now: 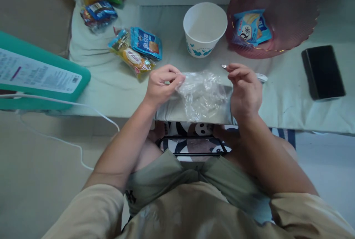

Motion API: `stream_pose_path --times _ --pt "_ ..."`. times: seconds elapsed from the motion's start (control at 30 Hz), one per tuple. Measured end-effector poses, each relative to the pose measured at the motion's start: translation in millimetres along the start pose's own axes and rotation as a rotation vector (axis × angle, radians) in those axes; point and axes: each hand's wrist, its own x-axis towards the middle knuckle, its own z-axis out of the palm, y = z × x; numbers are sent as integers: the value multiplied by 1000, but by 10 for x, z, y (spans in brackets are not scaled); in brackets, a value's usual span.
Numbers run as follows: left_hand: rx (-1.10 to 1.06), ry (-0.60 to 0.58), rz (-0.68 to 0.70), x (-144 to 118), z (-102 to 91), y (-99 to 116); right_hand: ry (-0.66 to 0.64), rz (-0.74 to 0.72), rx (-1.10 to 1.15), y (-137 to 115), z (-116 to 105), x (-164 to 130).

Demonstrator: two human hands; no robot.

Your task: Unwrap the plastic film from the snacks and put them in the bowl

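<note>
Clear crinkled plastic, a bag [201, 93], sits at the near edge of the counter [291, 102], held between both hands. Left hand [162, 83] pinches the bag's upper left corner, its fingers [177, 80] closed tight on the film. Right hand [244, 87] grips the bag's right side with its fingers [235, 70] curled shut on the plastic; whether it also holds anything else I cannot tell. Under the bag lies a grey flat pack [172, 111], touching it.

Just beyond the right hand a small white thing [260, 77] lies on the counter, partly hidden. Far of the bag stands a white paper cup [204, 29] with blue print, upright and open. To its right a red plate [280, 20] carries a blue snack packet [251, 27]. A black phone [323, 71] lies far right, well apart from the hands. Left of the cup are a blue packet [146, 43] and a yellow packet [130, 56], touching each other. Farther left lie more wrapped snacks [98, 11]. A green box [39, 74] with a white label sits at the left edge, and a white cable [63, 102] runs near it.
</note>
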Motion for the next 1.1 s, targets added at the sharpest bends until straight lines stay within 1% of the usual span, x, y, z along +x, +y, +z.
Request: stream_pose_path --times 0.1,0.2,0.3,0.37,0.53,0.6,0.63,0.67,0.7,0.73,0.77,0.83,0.9,0.93,1.0,1.07,1.1 --pt "81 -21 -15 1 -5 21 11 5 -49 13 -2 2" --pt "43 -56 -53 -32 31 39 -9 -38 3 15 -5 21" --pt "-123 -79 -108 -81 72 40 -144 0 13 0 -6 51" --pt "-253 -121 -190 -98 73 46 -236 72 46 -39 -1 63" --pt "-636 -239 -424 -47 45 120 -452 234 261 -240 25 67" --pt "-717 -347 -559 -24 59 143 -456 264 296 -306 23 71" --pt "-697 -414 -624 -19 73 146 -428 278 308 -323 18 74" --pt "-638 -474 -680 -18 89 142 -391 299 323 -328 12 78" --pt "-559 -507 -721 -20 107 133 -360 331 335 -323 4 79" --pt "-481 -508 -747 -24 124 118 -344 369 341 -309 -5 78" --pt "-424 -484 -755 -28 140 99 -343 405 339 -291 -13 74" --pt "-402 -388 -729 -33 159 57 -396 432 326 -258 -26 57" --pt "-456 -288 -674 -25 149 23 -436 393 326 -246 -35 38" --pt "-492 -265 -652 -16 130 13 -429 367 331 -250 -40 31" --pt "-553 -276 -632 8 72 8 -375 334 343 -269 -57 27" --pt "-584 -352 -624 35 5 17 -337 329 359 -286 -88 34" --pt "-581 -391 -620 45 -22 21 -342 327 368 -290 -109 40"
